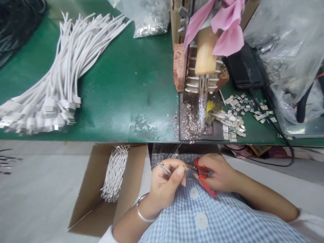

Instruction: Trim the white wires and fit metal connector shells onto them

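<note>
Low in front of the apron, my left hand (165, 184) pinches a thin white cable (164, 168) between thumb and fingers. My right hand (219, 173) is wrapped round red-handled wire cutters (204, 180). Their metal jaws point left and meet the left fingertips at the cable's end. The fingers hide most of that end, and I cannot tell if the jaws are closed on it. Beyond the hands, at the table's front edge, a soldering iron with a wooden handle (206, 54) points its silvery tip (201, 118) down over a dark plate (217, 131) littered with solder bits.
White USB cables (65, 77) lie bundled on the green table (149, 87). More cables (115, 175) are in a cardboard box (130, 189) at lower left. Small connector boards (236, 130), a yellow sponge (211, 109), a black phone (244, 67) and plastic bags (152, 17) surround the iron.
</note>
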Tool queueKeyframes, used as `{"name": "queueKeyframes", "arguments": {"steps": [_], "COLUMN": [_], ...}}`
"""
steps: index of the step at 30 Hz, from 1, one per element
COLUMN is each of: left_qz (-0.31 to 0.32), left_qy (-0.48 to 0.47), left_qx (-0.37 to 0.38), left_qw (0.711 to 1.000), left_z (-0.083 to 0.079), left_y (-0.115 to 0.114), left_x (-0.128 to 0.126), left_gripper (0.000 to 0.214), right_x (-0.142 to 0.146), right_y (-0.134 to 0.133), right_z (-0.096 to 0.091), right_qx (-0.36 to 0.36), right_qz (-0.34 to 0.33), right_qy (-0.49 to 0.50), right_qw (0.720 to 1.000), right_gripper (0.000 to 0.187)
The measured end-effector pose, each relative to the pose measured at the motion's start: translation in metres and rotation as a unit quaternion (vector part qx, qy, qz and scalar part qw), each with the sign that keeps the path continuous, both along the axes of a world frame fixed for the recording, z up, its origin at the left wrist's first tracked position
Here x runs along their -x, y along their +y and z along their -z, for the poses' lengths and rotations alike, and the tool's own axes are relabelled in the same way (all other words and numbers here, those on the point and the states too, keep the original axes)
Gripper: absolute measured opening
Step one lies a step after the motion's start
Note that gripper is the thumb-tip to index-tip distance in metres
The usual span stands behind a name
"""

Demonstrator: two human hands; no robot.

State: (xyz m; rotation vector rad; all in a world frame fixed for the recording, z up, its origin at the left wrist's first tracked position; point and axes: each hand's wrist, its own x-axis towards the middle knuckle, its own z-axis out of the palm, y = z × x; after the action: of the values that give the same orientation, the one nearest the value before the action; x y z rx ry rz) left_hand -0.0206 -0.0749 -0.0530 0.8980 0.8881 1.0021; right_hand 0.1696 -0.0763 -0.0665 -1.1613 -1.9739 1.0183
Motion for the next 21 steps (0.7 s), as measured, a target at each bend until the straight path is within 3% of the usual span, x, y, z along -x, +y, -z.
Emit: {"name": "queueKeyframes", "arguments": {"steps": [5, 12, 15, 16, 19, 20, 21], "left_qz": [0.004, 0.005, 0.008, 0.010, 0.013, 0.012, 0.010], "left_qy": [0.012, 0.009, 0.008, 0.013, 0.020, 0.013, 0.004], "left_qx": [-0.002, -0.009, -0.035, -0.050, -0.074, -0.059, -0.034], "left_qw": [1.000, 1.000, 0.999, 0.999, 0.997, 0.998, 0.999], "left_z": [-0.004, -0.004, -0.004, -0.005, -0.007, -0.008, -0.009], "left_y": [0.001, 0.001, 0.002, 0.003, 0.005, 0.005, 0.005], "left_x": [0.000, 0.001, 0.003, 0.004, 0.005, 0.005, 0.004], "left_gripper": [0.019, 0.016, 0.013, 0.013, 0.015, 0.016, 0.017], "right_x": [-0.002, 0.001, -0.001, -0.002, -0.003, -0.002, -0.001], "right_y": [0.000, -0.003, -0.003, -0.003, -0.002, -0.002, -0.002], "right_z": [0.001, -0.004, -0.009, -0.010, -0.011, -0.011, -0.010], "right_qx": [-0.032, 0.008, 0.119, 0.188, 0.373, 0.386, 0.365], "right_qz": [-0.007, -0.010, -0.053, -0.093, -0.206, -0.205, -0.176], "right_qy": [-0.038, -0.031, 0.056, 0.105, 0.222, 0.231, 0.220], "right_qw": [0.999, 0.999, 0.990, 0.972, 0.877, 0.869, 0.887], "right_gripper": [0.021, 0.025, 0.026, 0.025, 0.026, 0.026, 0.025]}}
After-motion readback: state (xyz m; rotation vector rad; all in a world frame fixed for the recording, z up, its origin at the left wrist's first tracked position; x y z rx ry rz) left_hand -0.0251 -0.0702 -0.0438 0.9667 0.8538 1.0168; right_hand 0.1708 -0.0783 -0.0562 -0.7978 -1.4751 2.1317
